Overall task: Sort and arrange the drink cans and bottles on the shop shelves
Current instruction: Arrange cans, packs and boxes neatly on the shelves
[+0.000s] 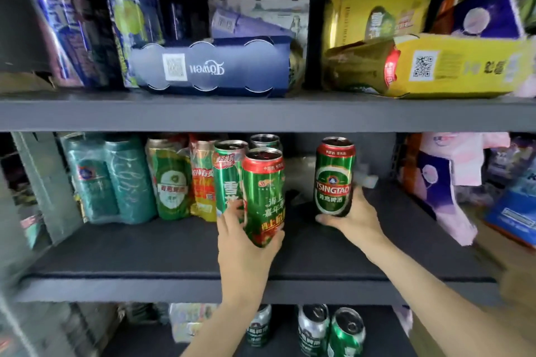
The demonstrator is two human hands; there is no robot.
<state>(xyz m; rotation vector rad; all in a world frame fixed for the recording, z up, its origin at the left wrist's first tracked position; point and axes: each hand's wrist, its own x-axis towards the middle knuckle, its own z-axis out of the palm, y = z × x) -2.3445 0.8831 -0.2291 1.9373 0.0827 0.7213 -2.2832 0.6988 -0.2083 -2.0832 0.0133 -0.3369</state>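
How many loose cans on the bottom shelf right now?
3: one silver can at left, another silver can in the middle, a green can at right. More may be hidden.

2 bare forearms and hands (246, 243), no sleeves or jewellery visible.

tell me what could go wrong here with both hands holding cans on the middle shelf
1. The left hand grips the red-topped green can low, tilted and pressed against the green can behind it; that neighbour might tip.
2. The right hand holds the Tsingtao can only near its base, so it could topple when set down.
3. Both held cans look opened on top; if any liquid remains, tilting may spill it.
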